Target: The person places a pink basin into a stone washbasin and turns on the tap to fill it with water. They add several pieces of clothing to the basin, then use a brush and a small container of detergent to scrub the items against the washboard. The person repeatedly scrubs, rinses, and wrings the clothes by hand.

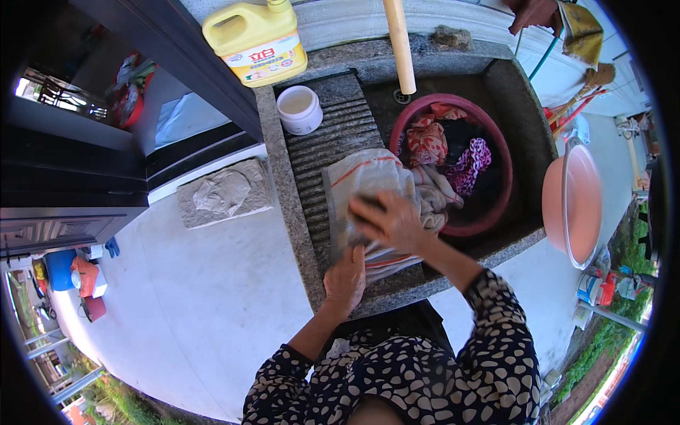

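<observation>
A pale cloth with red stripes (375,173) lies spread over the ridged stone washboard (312,166) of a stone sink, one end trailing to the right into a round red basin (511,170). My left hand (346,280) is closed on the cloth's near left edge. Over the middle of the cloth, my right hand (397,225) is bent and smeared by motion. Something dark shows under its fingers, too blurred to name. Inside the basin are a red-and-white patterned cloth (427,142) and a pink-purple spotted cloth (470,166) in dark water.
A white tub (299,110) stands on the washboard's far end, a yellow jug (258,46) behind it. A wooden pole (399,46) reaches down to the sink's drain. A pink basin (567,204) is right of the stone rim (287,212). A stone block (225,193) lies left.
</observation>
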A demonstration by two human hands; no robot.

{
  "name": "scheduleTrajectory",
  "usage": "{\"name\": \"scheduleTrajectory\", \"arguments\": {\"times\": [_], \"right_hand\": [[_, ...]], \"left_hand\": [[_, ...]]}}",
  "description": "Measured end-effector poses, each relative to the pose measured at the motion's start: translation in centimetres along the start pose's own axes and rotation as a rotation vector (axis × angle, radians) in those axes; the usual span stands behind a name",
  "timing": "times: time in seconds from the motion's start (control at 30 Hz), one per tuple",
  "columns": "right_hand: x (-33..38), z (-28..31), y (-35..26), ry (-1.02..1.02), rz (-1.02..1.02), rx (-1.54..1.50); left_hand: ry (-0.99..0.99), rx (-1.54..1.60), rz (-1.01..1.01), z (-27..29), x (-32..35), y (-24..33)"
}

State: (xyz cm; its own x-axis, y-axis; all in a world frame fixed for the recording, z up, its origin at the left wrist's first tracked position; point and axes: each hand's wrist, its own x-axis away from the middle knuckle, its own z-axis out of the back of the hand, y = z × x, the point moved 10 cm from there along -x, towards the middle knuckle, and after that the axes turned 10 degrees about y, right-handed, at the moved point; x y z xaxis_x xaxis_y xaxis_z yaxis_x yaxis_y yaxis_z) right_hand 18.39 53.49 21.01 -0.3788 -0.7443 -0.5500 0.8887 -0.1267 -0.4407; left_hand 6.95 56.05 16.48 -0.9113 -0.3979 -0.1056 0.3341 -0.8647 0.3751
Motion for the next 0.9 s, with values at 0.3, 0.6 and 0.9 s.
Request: {"name": "scheduleTrajectory", "arguments": {"times": [0.3, 0.6, 0.9], "right_hand": [[-3.5, -2.5, 13.4, 0.118, -0.386, 0.162], [2.1, 0.7, 0.8, -0.008, 0.009, 0.104], [-3.9, -3.1, 13.8, 0.057, -0.392, 0.217]], "left_hand": [[-0.077, 0.019, -0.029, -1.8, 0.1, 1.8], [0.043, 0.147, 0.086, -0.5, 0.8, -0.5], [0.072, 0.155, 0.024, -0.5, 0.0, 0.9]]}}
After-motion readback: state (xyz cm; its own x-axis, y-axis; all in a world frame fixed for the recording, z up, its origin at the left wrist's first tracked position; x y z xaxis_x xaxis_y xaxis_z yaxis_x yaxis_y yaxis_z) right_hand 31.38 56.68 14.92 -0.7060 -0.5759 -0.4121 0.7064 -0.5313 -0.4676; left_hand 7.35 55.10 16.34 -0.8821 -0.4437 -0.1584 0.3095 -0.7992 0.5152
